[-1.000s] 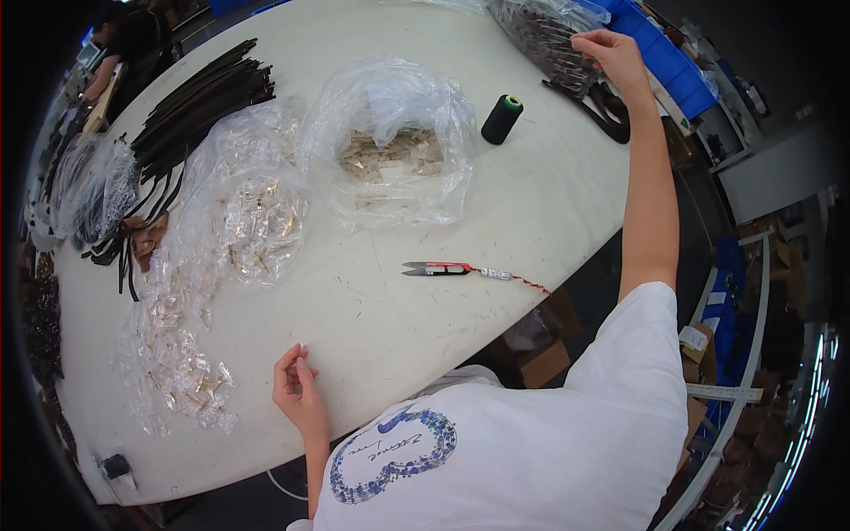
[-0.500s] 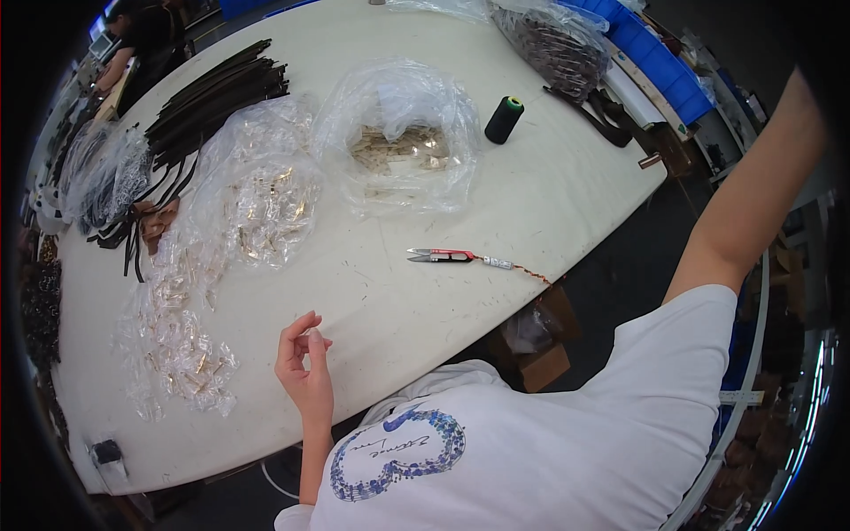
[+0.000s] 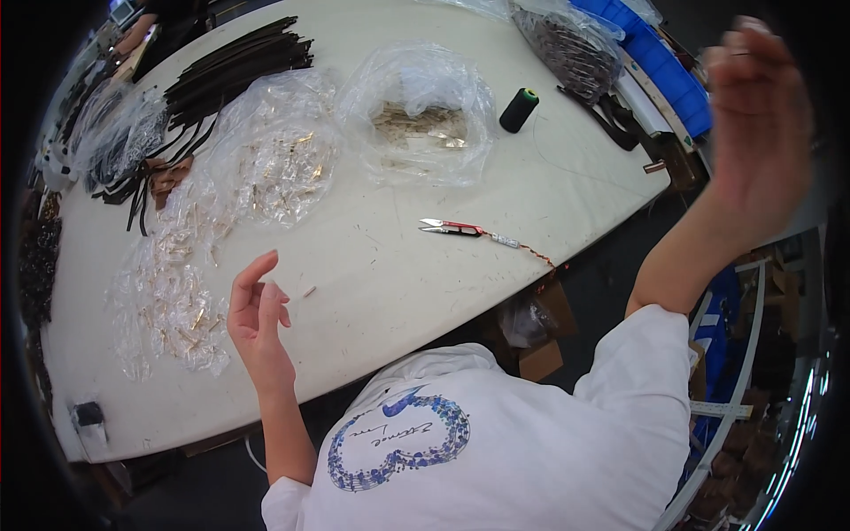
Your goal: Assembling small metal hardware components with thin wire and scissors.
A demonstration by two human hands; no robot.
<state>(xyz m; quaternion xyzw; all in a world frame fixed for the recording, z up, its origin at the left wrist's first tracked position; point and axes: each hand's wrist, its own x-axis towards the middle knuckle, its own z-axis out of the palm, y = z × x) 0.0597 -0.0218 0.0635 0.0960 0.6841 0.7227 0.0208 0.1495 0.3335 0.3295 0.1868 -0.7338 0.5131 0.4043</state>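
My left hand (image 3: pixel 258 305) is over the near part of the table, fingers loosely curved and apart, with nothing visible in them. Just right of its fingertips lies a small, short metallic-looking piece (image 3: pixel 309 291). My right hand (image 3: pixel 757 133) is raised high at the far right, beyond the table edge. Motion smears its fingers, so I cannot see whether they hold anything. Thread snips (image 3: pixel 452 227) with red handles and a twisted cord lie mid-table. Behind them a dark thread spool (image 3: pixel 519 111) leans at an angle, with a fine thread faintly visible on the table beside it.
Clear plastic bags of small gold-coloured pieces (image 3: pixel 283 173) spread across the left. An open bag (image 3: pixel 416 133) holds pale flat pieces. Dark strips (image 3: pixel 235 71) are piled behind. A bag of dark items (image 3: pixel 571 53) and blue bins (image 3: pixel 655 62) stand far right. Another person (image 3: pixel 173 22) is far left.
My left hand has moved left and farther over the table, and the small piece now shows beside it. My right hand has come into view at the upper right. The whole view has shifted slightly.
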